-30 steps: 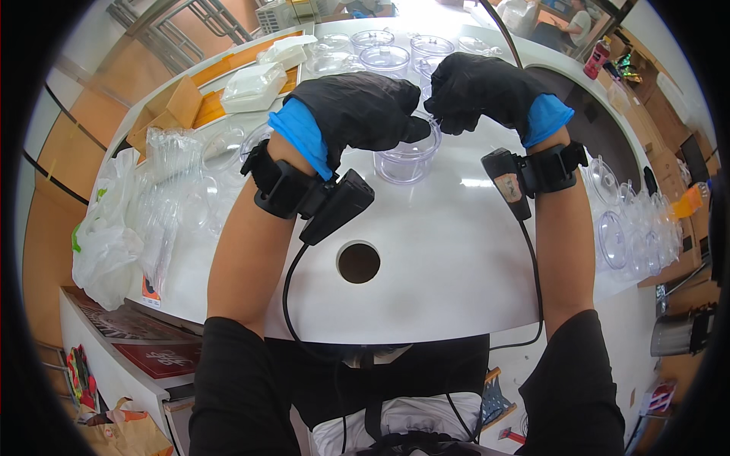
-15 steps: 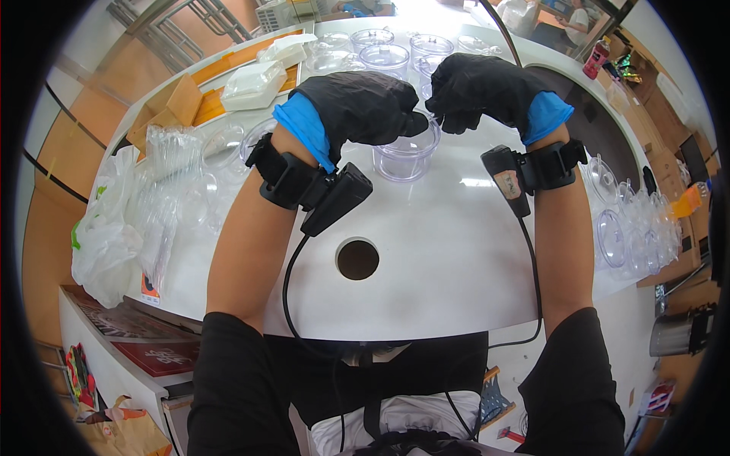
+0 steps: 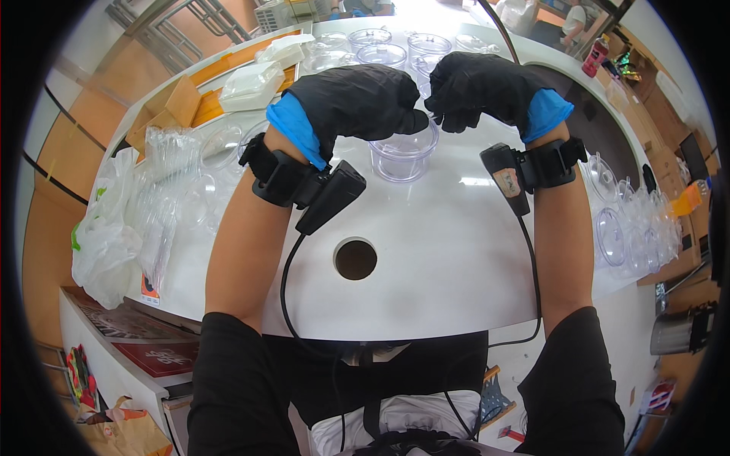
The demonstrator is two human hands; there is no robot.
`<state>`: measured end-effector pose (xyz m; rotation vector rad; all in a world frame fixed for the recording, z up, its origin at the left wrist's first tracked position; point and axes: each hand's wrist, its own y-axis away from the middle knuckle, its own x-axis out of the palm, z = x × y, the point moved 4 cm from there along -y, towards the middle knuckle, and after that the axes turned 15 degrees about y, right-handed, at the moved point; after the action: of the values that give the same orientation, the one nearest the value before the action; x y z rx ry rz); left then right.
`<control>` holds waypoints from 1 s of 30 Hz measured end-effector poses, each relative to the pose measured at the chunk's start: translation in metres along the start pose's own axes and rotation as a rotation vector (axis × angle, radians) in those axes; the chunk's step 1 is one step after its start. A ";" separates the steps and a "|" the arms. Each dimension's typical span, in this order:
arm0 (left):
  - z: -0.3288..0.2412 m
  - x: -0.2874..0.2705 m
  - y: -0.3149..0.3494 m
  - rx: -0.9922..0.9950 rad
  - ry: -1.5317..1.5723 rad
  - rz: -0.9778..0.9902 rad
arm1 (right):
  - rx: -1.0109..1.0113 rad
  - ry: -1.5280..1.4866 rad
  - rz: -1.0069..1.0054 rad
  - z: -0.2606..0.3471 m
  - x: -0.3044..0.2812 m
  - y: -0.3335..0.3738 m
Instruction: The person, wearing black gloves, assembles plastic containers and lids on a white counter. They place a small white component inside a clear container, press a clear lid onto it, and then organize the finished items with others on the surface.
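A clear round plastic container (image 3: 401,163) stands upright on the white table, just under both hands. My left hand (image 3: 357,102), in a black glove over a blue one, hangs over its far left rim with curled fingers, the thumb pointing right. Close beside it, my right hand (image 3: 483,90) is gloved the same way, its fingers bent inward at the container's far right rim. The fingertips almost meet there. A tiny thing may be between them, but the gloves hide it. Part of the rim is covered by the left glove.
More clear containers (image 3: 382,55) stand behind the hands. Clear lids and cups (image 3: 612,235) line the table's right side; plastic-wrapped pieces (image 3: 163,182) and a white bag (image 3: 114,228) lie left. The table has a round hole (image 3: 356,258) and a dark recess (image 3: 601,114). Cables hang from my wrists.
My left hand has shifted slightly to the left and its wrist has turned a little. My right hand has stayed nearly still, and the container remains in place.
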<state>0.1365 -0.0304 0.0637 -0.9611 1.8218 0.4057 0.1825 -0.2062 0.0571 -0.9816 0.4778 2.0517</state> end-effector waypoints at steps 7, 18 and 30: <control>-0.003 -0.002 0.002 -0.053 0.028 -0.014 | -0.014 0.046 -0.008 0.004 -0.003 0.003; 0.000 -0.002 0.004 -0.136 0.013 0.026 | -0.037 0.001 -0.020 -0.008 0.000 0.000; -0.003 -0.005 -0.001 -0.142 -0.035 -0.024 | -0.042 0.308 -0.088 0.016 -0.007 -0.004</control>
<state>0.1365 -0.0308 0.0700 -1.0657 1.7666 0.5398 0.1808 -0.1973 0.0725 -1.3300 0.5415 1.8462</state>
